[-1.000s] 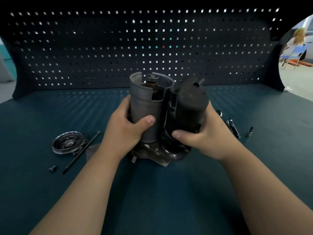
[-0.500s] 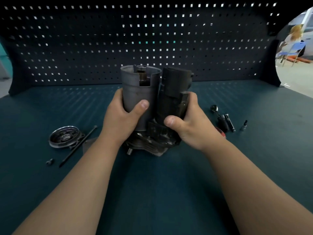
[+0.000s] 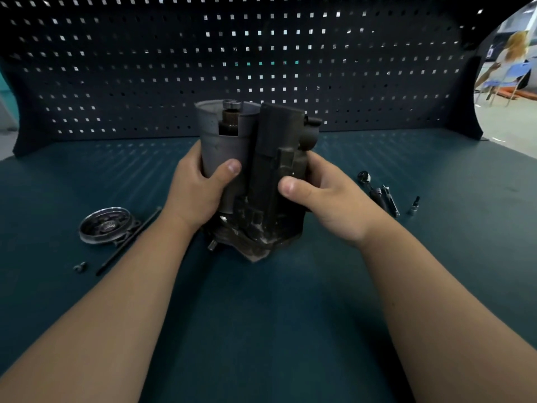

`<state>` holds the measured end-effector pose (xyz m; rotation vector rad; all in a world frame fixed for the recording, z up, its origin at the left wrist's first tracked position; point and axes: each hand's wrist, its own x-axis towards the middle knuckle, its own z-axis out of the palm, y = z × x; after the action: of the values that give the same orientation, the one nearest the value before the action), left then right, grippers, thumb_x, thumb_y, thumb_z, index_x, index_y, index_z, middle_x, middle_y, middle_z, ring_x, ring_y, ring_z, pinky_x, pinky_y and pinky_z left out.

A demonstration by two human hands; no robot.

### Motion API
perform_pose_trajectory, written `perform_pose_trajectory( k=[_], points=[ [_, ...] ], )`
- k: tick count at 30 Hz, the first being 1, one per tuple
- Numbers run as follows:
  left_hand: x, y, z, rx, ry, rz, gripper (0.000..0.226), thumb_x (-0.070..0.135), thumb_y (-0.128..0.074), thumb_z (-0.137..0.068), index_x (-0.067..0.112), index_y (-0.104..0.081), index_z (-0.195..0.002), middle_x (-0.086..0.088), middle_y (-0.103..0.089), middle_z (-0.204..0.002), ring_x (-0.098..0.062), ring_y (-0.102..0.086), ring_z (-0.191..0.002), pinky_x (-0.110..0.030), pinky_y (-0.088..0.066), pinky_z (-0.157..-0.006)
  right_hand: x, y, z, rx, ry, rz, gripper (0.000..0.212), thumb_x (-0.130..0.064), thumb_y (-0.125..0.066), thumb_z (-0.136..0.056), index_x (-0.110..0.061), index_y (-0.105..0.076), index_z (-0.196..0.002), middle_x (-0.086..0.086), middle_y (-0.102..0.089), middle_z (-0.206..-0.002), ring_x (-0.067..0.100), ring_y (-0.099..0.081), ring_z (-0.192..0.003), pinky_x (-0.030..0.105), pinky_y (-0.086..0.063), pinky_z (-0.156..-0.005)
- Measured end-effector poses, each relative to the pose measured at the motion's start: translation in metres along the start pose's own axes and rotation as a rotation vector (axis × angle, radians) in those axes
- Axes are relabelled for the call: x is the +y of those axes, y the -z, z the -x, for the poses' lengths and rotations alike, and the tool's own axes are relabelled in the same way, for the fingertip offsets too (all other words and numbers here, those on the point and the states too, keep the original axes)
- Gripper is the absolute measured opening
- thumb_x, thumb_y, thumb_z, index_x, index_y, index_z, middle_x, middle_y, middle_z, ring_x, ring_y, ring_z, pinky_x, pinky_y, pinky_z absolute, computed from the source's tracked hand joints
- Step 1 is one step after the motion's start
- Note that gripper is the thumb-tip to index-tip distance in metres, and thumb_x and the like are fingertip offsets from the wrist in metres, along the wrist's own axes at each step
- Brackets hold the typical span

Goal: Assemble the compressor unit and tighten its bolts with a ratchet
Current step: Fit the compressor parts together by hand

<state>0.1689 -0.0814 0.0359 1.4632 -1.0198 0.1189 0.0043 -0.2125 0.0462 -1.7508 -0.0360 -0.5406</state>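
A: Green bench mat (image 3: 261, 315); compressor unit (image 3: 261, 199) stood frame centre. Left hand (image 3: 197, 193) wrapped its grey cylinder (image 3: 220, 146), right hand (image 3: 325, 196) gripped the dark block (image 3: 270, 152).
B: Risk: skewed halves could've cross-threaded on tightening. Ratchet (image 3: 373, 191) lay untouched, right of frame.

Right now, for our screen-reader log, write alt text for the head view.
Two bare hands hold a compressor unit, the left hand on its grey metal cylinder, the right hand on its dark blocky housing; a steel ratchet lies to its right.
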Motion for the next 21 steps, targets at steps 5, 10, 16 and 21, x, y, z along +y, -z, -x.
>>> perform_pose_trajectory(
  k=[5, 10, 16, 21],
  points=[
    [0.002, 0.0, 0.002, -0.004, 0.036, 0.014, 0.041, 0.057, -0.062, -0.069, 0.034, -0.057, -0.103, 0.019, -0.068, -0.094, 0.008, -0.063, -0.089, -0.01, -0.047, -0.071, 0.003, 0.001, -0.005, 0.192, 0.061, -0.114, 0.037, -0.027, -0.075, -0.068, -0.017, -0.063, -0.102, -0.008, -0.073, -0.09, 0.009, -0.068, -0.089, 0.024, -0.054, -0.075],
    [0.005, 0.004, 0.006, -0.018, 0.098, -0.002, 0.046, 0.061, -0.067, -0.064, 0.039, -0.056, -0.103, 0.031, -0.067, -0.094, 0.01, -0.063, -0.09, -0.007, -0.047, -0.066, 0.007, 0.004, -0.01, 0.426, -0.022, -0.18, 0.043, -0.039, -0.079, -0.06, -0.022, -0.066, -0.097, -0.004, -0.075, -0.094, 0.017, -0.072, -0.09, 0.037, -0.058, -0.074],
    [0.009, 0.004, 0.011, 0.03, 0.11, -0.045, 0.047, 0.059, -0.071, -0.064, 0.037, -0.052, -0.1, 0.031, -0.066, -0.09, 0.017, -0.06, -0.086, -0.002, -0.043, -0.063, 0.005, -0.008, -0.011, 0.346, -0.112, -0.022, 0.06, -0.046, -0.071, -0.056, -0.021, -0.057, -0.109, -0.01, -0.073, -0.099, 0.005, -0.069, -0.094, 0.031, -0.053, -0.085],
    [0.01, 0.002, 0.011, 0.037, 0.116, -0.058, 0.058, 0.06, -0.071, -0.062, 0.032, -0.051, -0.108, 0.024, -0.063, -0.096, 0.017, -0.059, -0.085, -0.002, -0.043, -0.063, -0.01, -0.003, -0.002, 0.261, -0.04, 0.167, 0.048, -0.041, -0.074, -0.065, -0.019, -0.065, -0.107, -0.009, -0.074, -0.1, 0.006, -0.069, -0.094, 0.026, -0.052, -0.081]
  ],
)
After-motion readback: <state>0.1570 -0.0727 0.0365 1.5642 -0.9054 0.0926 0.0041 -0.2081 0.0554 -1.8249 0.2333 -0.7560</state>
